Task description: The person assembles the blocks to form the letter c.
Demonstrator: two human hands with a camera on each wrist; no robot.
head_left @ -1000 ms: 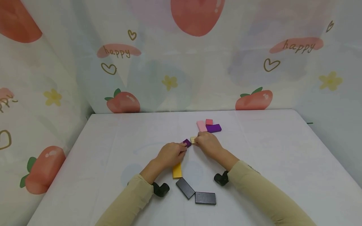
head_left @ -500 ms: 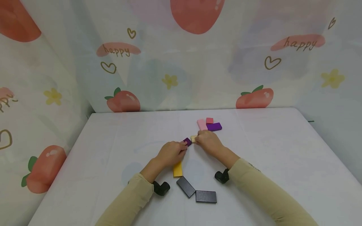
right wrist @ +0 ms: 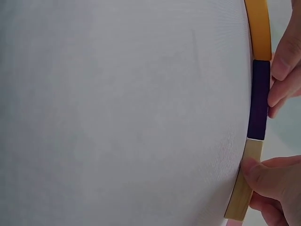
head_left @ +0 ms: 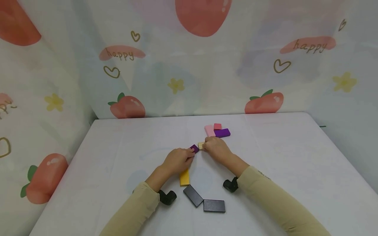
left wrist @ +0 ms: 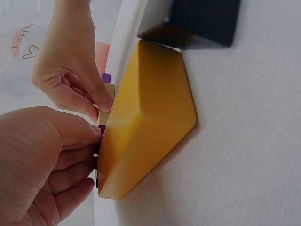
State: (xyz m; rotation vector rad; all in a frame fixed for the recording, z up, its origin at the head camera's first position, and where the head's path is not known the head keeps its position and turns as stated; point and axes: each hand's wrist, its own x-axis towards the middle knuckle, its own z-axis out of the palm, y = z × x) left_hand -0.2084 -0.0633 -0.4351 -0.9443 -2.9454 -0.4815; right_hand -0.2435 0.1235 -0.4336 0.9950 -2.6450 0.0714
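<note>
My left hand [head_left: 178, 160] holds a dark purple block [right wrist: 258, 101] between thumb and fingers, a fingertip on its top. Beside it, my right hand [head_left: 217, 149] pinches a pale wooden block [right wrist: 241, 200], thumb on the side that shows in the right wrist view. The two blocks meet end to end. A yellow block [left wrist: 150, 103] lies on the near side of the purple one, partly under my left hand in the head view. Beyond the right hand lies a pink block [head_left: 209, 130], its near end hidden by the fingers.
Two dark grey blocks, one slanted [head_left: 193, 196] and one level [head_left: 214, 206], continue the curved line nearest me. A purple block [head_left: 222, 132] and a small red block [head_left: 217, 126] lie next to the pink one. All rest on a white tabletop [head_left: 265, 147] before a printed cloth backdrop [head_left: 206, 72].
</note>
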